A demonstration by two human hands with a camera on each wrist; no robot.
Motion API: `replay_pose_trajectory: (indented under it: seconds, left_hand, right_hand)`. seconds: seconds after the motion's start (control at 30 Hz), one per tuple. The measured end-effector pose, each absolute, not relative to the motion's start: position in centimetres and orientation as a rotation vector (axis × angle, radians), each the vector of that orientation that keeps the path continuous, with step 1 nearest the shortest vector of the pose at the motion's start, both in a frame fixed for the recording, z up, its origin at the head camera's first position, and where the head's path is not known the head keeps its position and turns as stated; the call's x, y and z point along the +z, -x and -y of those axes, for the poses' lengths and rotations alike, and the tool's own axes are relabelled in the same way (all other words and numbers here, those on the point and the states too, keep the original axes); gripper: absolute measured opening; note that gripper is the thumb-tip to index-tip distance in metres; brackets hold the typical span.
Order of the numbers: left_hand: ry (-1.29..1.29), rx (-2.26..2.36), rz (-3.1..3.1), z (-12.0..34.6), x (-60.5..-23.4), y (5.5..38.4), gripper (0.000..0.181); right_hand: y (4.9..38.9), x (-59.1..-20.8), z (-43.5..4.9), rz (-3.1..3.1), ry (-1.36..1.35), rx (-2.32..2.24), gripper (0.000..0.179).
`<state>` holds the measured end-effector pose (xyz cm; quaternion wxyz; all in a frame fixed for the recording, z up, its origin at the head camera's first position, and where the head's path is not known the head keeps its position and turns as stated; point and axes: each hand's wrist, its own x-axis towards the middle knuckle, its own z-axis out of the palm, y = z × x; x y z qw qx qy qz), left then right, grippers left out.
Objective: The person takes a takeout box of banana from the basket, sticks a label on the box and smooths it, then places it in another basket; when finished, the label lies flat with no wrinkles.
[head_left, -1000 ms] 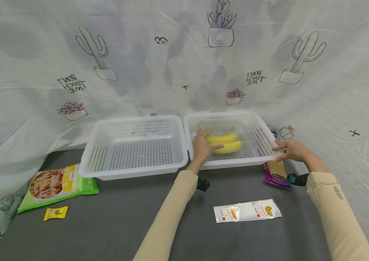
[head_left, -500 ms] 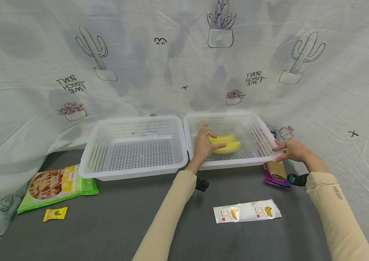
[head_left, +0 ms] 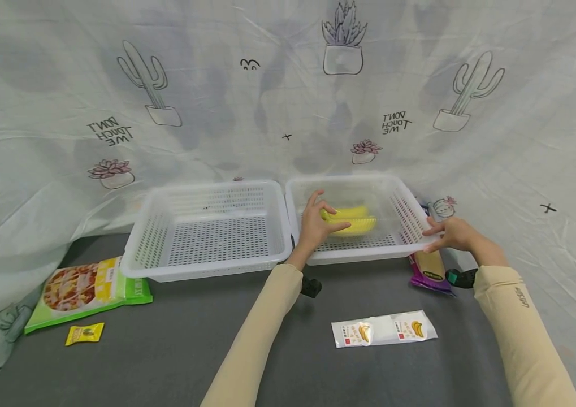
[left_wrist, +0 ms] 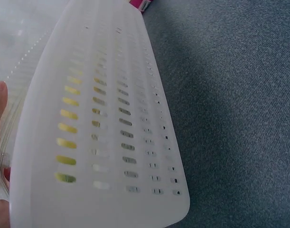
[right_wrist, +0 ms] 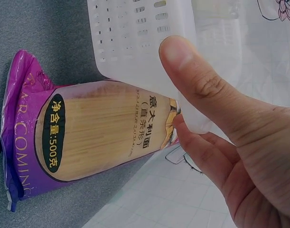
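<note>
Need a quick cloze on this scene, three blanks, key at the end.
1. The right hand grips the ____-side basket.
2. The left hand holds a clear pack of ____.
3. The small wrapped item beside the green bag is mainly ____ in colour.

Key: right; bananas; yellow.

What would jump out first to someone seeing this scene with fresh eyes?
Probably the bright yellow bananas in a clear pack inside the right-hand basket, with the person's left hand gripping the pack's left end. Next, the right hand holding that basket's right corner. Then the colorful green-and-yellow bag at far left, beside the other basket.
</note>
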<state>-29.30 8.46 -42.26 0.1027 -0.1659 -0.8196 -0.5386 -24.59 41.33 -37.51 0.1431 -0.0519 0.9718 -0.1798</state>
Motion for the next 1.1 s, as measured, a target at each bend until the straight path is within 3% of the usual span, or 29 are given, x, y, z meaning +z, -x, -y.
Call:
replay_pose_trajectory:
  seconds: [1.1]
  left_hand:
    - [0.664, -1.656, 2.346, -5.9, -39.9, 28.4, 0.042]
  right_hand:
    - [24.5, -37.5, -41.4, -2.797, 0.08, -0.531, 0.074]
